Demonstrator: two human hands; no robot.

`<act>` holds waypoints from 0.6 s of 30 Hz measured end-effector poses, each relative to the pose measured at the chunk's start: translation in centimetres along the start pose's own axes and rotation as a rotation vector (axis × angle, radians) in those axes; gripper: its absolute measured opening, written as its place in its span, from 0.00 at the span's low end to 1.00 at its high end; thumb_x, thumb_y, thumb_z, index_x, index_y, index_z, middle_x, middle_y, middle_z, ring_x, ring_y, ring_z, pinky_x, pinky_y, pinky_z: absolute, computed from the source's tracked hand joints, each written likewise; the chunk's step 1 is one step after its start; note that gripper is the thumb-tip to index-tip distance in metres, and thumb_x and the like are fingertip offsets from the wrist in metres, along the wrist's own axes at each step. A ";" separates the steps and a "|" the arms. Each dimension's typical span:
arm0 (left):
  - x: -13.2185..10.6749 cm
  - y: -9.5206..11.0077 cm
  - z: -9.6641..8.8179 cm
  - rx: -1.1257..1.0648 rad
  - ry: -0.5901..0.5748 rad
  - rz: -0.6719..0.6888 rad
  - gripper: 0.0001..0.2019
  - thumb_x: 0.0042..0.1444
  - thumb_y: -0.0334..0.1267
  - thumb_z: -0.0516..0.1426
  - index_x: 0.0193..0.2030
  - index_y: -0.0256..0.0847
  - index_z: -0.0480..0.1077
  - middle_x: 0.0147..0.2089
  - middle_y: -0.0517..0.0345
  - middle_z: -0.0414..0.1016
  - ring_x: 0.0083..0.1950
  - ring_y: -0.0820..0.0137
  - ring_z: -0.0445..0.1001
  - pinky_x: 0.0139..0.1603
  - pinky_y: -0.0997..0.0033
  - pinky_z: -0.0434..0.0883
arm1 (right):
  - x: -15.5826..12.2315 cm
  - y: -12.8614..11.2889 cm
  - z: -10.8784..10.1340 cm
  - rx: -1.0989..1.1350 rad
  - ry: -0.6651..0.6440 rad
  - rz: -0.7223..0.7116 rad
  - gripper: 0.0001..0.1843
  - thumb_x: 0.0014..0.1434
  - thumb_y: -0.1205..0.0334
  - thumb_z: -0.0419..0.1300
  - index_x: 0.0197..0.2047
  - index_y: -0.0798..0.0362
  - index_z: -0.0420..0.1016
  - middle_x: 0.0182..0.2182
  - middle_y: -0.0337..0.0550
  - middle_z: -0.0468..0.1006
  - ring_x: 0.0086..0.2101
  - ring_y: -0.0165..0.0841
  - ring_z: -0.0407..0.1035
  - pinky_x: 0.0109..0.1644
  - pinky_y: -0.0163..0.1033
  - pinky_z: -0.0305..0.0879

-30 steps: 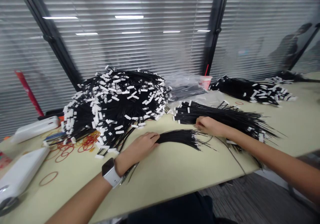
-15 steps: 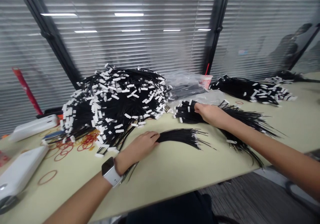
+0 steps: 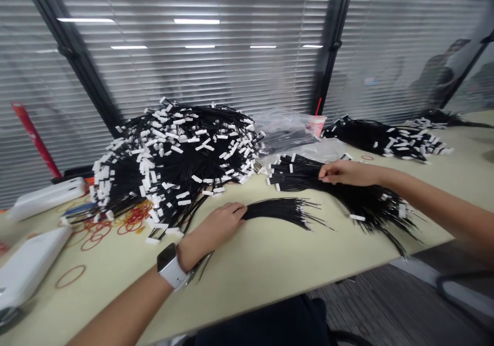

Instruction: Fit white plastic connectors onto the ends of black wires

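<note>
My left hand, with a watch on its wrist, is closed around a small bundle of thin black wires lying on the table. The wires' stripped, shiny ends fan out to the right; their other ends are mostly hidden under the hand and wrist. To the right, my right hand has its fingers pinched on a larger bunch of black wires. White connectors cap that bunch's left ends. Its loose ends spread under and beyond the hand, with one white connector among them.
A big heap of black wires with white connectors stands at the back left. Rubber bands and white cases lie left. Behind are a clear plastic bag, a cup with a straw and more wire bundles.
My right hand has slid right along the larger bunch, away from its connector ends, and the bunch's loose ends have shifted. My left hand stays put on the small bundle.
</note>
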State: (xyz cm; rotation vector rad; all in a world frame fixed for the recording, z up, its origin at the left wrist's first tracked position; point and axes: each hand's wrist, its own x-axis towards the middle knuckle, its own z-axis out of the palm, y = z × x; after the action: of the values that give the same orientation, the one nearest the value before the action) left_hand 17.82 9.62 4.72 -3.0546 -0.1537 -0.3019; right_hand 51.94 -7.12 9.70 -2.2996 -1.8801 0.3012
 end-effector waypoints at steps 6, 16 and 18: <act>-0.2 0.2 -0.8 -0.101 -0.033 -0.063 0.16 0.62 0.36 0.47 0.54 0.35 0.63 0.52 0.45 0.69 0.53 0.60 0.68 0.52 0.59 0.67 | 1.2 1.8 -0.5 -0.282 0.215 0.051 0.09 0.44 0.66 0.60 0.33 0.54 0.74 0.32 0.58 0.72 0.33 0.46 0.66 0.35 0.47 0.56; -2.6 4.2 -8.1 -0.352 0.363 -0.108 0.16 0.61 0.43 0.48 0.52 0.41 0.66 0.49 0.53 0.73 0.51 0.65 0.70 0.53 0.64 0.66 | 5.7 -2.7 1.2 -0.387 0.225 -0.102 0.08 0.40 0.74 0.59 0.19 0.51 0.68 0.21 0.52 0.73 0.22 0.40 0.66 0.30 0.45 0.53; -5.0 6.6 -10.2 -0.435 0.358 -0.030 0.17 0.61 0.39 0.48 0.56 0.51 0.63 0.46 0.58 0.75 0.47 0.64 0.72 0.48 0.63 0.70 | 6.4 -4.1 0.6 -0.378 0.257 -0.120 0.07 0.45 0.70 0.57 0.19 0.51 0.67 0.20 0.51 0.73 0.21 0.38 0.65 0.29 0.44 0.53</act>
State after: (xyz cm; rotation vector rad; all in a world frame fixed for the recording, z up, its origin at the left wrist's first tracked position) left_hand 11.68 1.84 13.34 -3.3422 -0.1269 -0.9952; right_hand 49.10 0.02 9.77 -2.2879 -2.0662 -0.3794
